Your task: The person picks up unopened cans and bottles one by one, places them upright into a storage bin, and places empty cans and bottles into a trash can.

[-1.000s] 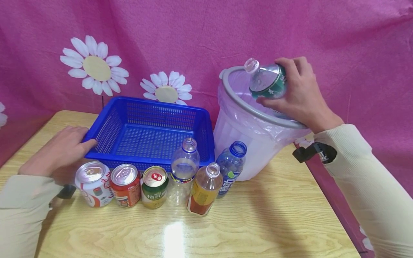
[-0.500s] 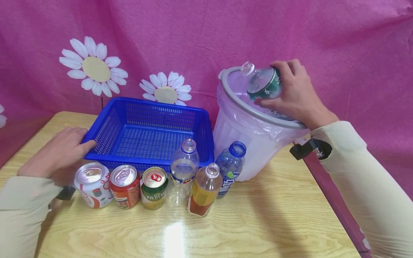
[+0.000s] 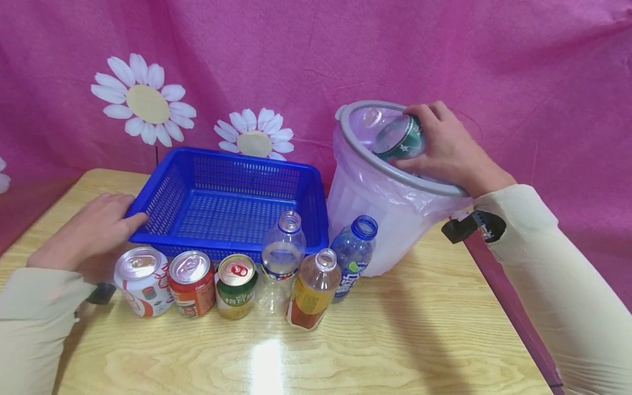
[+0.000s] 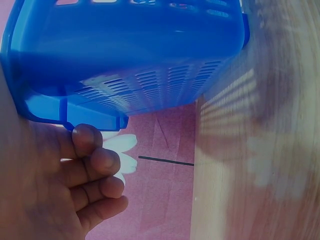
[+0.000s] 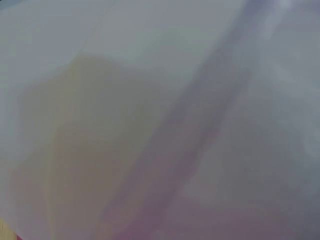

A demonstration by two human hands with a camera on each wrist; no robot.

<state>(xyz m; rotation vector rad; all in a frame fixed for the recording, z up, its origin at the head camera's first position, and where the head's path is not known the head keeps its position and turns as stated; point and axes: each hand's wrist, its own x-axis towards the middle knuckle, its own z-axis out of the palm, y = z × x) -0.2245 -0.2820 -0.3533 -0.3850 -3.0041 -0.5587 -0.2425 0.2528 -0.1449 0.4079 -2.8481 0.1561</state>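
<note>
My right hand (image 3: 446, 147) grips a clear plastic bottle (image 3: 402, 140) with a green label. The bottle lies tilted inside the mouth of the white trash bin (image 3: 375, 236), its uncapped neck pointing up and left. In the right wrist view, the pale bag (image 5: 165, 125) of the bin fills the picture, blurred, and neither hand nor bottle shows. On the other side, my left hand (image 3: 91, 227) holds the left rim of the blue plastic basket (image 3: 197, 241), thumb over the edge. From the left wrist, curled fingers (image 4: 105, 161) show beneath that rim.
Before the basket stand a white can (image 3: 143, 282), a red can (image 3: 192, 285), a green can (image 3: 236, 288), a clear bottle (image 3: 282, 258), a yellow-labelled bottle (image 3: 313, 291) and a blue bottle (image 3: 353, 255). A pink flowered cloth (image 3: 276, 49) hangs behind the wooden table (image 3: 197, 356).
My right hand has moved down and slightly left, lowering the green-labelled bottle from above the bin's rim into its mouth. The left hand keeps its place on the basket.
</note>
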